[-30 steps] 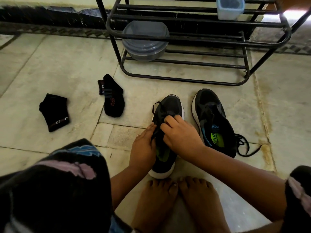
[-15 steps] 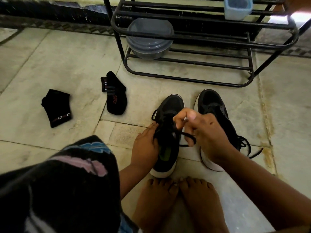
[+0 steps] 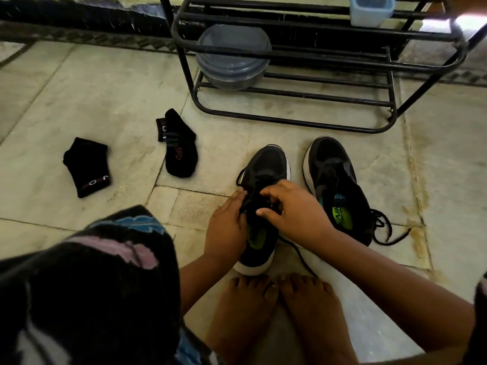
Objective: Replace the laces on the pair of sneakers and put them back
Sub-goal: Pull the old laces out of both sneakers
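— Head view looks down on the floor (image 3: pixel 105 83). What do you see in the middle?

— Two black sneakers, side by side, toes toward the rack (image 3: pixel 303 75). Both hands work on the left sneaker (image 3: pixel 266 169), which stands just before the bare feet (image 3: pixel 276 312).

— How are the hands?

— Left hand (image 3: pixel 224 227) holds the side of this sneaker, fingers curled at the lace (image 3: pixel 241 177) area. Right hand (image 3: pixel 292 209) is over the tongue, fingers bent, and it seems to pinch the lace there; the exact grip is hidden by the fingers. One end of lace runs out under the right wrist, along the floor toward the feet.

— And the other one?

— Right sneaker (image 3: pixel 337 188) stands apart from the hands, with green insole visible. Its lace (image 3: pixel 382 227) lies loose on the floor at the heel side.

— What is around?

— Two black socks: one sock (image 3: pixel 181 148) near the left sneaker, another sock (image 3: pixel 87 167) further left. On the rack's low shelf sits a grey bowl (image 3: pixel 233 56) with lid; higher up, a blue box (image 3: pixel 371 9). A knee in dark patterned cloth (image 3: pixel 92 285) covers the lower left corner.
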The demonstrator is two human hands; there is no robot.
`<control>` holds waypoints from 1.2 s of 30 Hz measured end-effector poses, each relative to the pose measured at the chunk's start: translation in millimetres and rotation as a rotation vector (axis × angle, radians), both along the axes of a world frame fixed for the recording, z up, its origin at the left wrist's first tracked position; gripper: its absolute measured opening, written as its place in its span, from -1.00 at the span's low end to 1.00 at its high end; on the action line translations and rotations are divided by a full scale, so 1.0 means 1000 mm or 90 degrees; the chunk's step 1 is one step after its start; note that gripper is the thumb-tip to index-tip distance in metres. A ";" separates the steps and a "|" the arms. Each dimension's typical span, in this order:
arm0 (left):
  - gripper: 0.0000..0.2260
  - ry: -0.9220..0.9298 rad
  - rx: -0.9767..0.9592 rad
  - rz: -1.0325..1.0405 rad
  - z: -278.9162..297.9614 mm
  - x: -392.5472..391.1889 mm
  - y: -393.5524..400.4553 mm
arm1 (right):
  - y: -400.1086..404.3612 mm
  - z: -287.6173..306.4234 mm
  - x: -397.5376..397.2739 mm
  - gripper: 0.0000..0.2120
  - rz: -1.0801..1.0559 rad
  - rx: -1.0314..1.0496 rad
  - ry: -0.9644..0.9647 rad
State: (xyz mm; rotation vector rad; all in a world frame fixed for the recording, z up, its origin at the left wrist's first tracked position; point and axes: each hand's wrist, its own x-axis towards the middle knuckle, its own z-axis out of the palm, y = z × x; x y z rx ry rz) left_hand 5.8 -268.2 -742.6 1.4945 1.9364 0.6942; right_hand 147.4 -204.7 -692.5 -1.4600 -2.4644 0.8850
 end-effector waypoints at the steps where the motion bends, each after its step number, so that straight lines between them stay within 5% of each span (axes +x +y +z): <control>1: -0.56 -0.004 -0.001 0.000 0.000 0.000 0.000 | -0.001 0.000 -0.002 -0.61 0.022 0.030 -0.026; 12: -0.52 0.026 -0.003 -0.024 0.000 -0.003 -0.002 | 0.002 0.001 -0.010 -0.97 0.043 -0.019 0.002; 19: -0.54 0.034 0.011 -0.035 0.001 -0.002 -0.004 | 0.006 0.002 -0.001 -0.89 -0.065 -0.183 0.171; 24: -0.52 0.045 0.010 -0.034 0.002 -0.005 -0.003 | 0.010 0.003 -0.006 -0.73 -0.052 -0.267 0.117; 27: -0.52 0.047 0.009 -0.028 0.002 -0.005 -0.003 | 0.014 0.012 -0.001 -0.64 -0.128 -0.417 0.235; 31: -0.57 0.042 0.008 -0.027 0.001 -0.004 -0.001 | 0.024 0.023 0.011 -0.57 -0.249 -0.405 0.382; 36: -0.60 0.043 0.007 -0.022 0.000 -0.003 -0.001 | 0.028 0.018 0.021 -0.86 -0.164 -0.382 0.303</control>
